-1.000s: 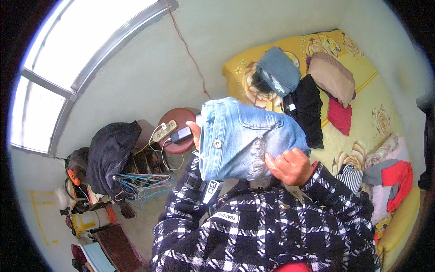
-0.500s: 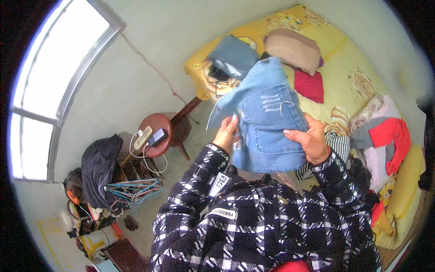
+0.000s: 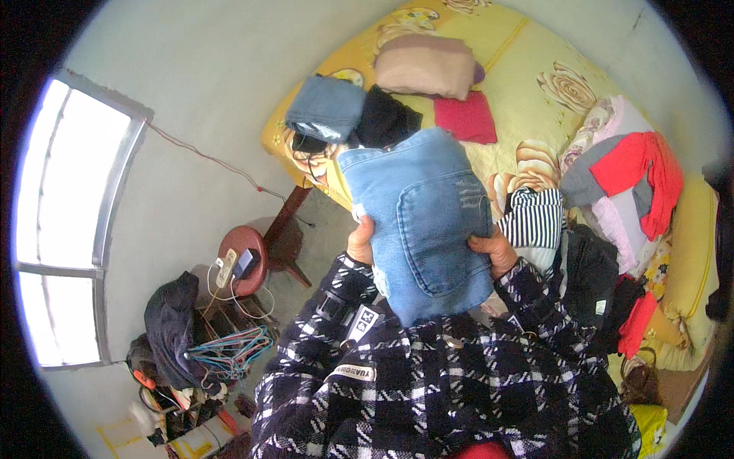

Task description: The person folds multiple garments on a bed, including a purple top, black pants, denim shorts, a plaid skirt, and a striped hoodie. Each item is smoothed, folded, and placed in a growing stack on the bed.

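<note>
So there's a bed (image 3: pixel 535 53) with a yellow flowered sheet filling the 12 to 3 o'clock part of the view, and it's loaded with laundry: a folded grey-blue piece (image 3: pixel 325 107) and a black one (image 3: pixel 386 118) side by side near the bed's corner, a folded tan stack (image 3: pixel 424 65) at about 12, a red piece (image 3: pixel 466 118) just below it, a striped top (image 3: pixel 535 218) right of centre, and a messy red-and-grey pile (image 3: pixel 627 176) at 3. Round red stool (image 3: pixel 241 264) with a power strip on it sits at 9, with a heap of dark clothes and hangers (image 3: pixel 229 352) down at 8. Folded jeans (image 3: pixel 420 222) are dead centre, held up in front of the bed's near corner and covering part of it. Left hand (image 3: pixel 361 241) grips the jeans' left edge, right hand (image 3: pixel 489 251) clamps the right edge, fingers curled around the denim, plaid sleeves coming up from 6.
</note>
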A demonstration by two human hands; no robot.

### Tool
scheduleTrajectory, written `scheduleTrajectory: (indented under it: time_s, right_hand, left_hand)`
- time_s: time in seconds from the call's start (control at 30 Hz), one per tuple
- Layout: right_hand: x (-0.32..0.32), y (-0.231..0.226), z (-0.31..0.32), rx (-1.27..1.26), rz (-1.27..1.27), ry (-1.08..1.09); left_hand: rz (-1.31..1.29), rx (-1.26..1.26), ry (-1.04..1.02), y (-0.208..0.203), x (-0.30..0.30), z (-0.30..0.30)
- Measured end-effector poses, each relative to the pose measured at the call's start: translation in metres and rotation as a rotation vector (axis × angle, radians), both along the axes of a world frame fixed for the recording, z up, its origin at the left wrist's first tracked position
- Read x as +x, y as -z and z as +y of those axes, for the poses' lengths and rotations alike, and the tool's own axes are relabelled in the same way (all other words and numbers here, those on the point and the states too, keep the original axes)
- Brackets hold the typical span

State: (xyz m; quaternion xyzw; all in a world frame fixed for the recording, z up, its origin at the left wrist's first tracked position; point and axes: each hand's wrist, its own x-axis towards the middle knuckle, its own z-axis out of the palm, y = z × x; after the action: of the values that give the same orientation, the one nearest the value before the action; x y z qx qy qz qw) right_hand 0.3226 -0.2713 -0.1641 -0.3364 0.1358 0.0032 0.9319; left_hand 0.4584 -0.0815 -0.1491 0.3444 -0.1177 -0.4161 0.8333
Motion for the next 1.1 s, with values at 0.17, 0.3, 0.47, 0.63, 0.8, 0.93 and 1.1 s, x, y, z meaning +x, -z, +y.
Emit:
scheduleTrajectory:
  time_s: [0.17, 0.3, 0.47, 0.63, 0.8, 0.93, 1.1]
  right_hand:
    - [-0.008, 0.019, -0.001, -0.121, -0.041, 0.011]
    - [-0.013, 0.028, -0.014, 0.015, -0.071, -0.12]
    - [-0.024, 0.029, -0.002, 0.317, -0.101, -0.216]
    - [-0.05, 0.025, 0.001, 0.341, 0.06, -0.094]
    - [-0.089, 0.017, 0.002, 0.414, 0.113, 0.424]
    - [-0.144, 0.014, -0.005, 0.295, 0.166, 0.555]
    - [-0.245, 0.013, -0.066, -0.078, 0.399, 0.781]
  left_hand:
    - [0.106, 0.134, 0.099, -0.006, 0.009, 0.001]
    - [0.004, 0.15, 0.089, -0.005, 0.0, -0.006]
    - [0.034, 0.169, 0.196, -0.005, 0.01, -0.015]
    - [0.116, 0.451, 0.271, 0.012, 0.02, -0.046]
    - [0.262, 0.481, 0.637, 0.024, -0.009, -0.094]
    - [-0.04, 0.403, 0.939, 0.015, -0.038, -0.127]
    - [-0.179, 0.318, 1.166, 0.013, -0.09, -0.186]
